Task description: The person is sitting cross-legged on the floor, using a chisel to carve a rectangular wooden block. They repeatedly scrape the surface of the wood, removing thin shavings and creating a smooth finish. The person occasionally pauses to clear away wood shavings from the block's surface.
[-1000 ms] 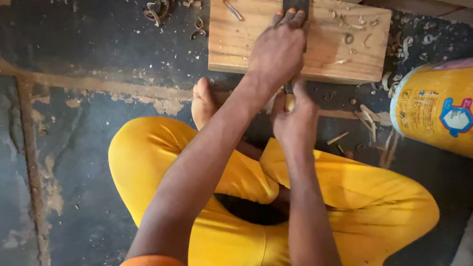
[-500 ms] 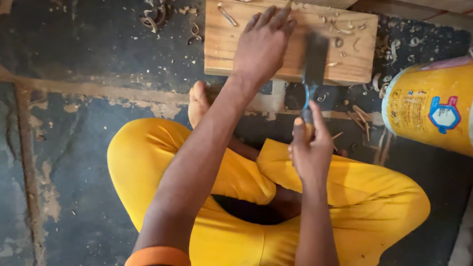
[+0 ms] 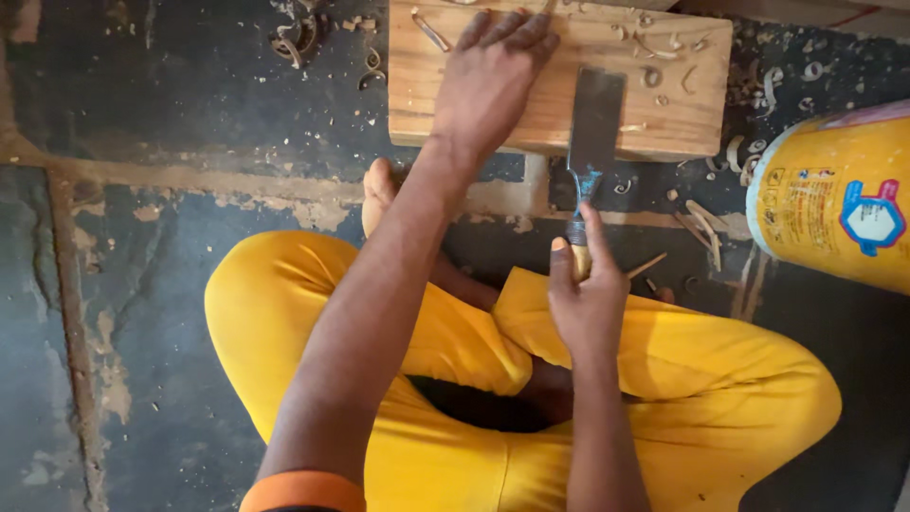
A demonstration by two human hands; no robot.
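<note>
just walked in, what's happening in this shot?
A person in yellow trousers sits cross-legged on a worn dark floor. The left hand lies flat on a wooden block, pressing it down. The right hand grips the handle of a wide chisel, whose blade rests flat on the block's top. Curled wood shavings lie scattered on the block and floor. A yellow bucket lies at the right.

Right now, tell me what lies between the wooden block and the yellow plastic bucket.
In the head view, curled wood shavings litter the dark floor between the rectangular wooden block and the yellow plastic bucket; nothing else lies there.
</note>
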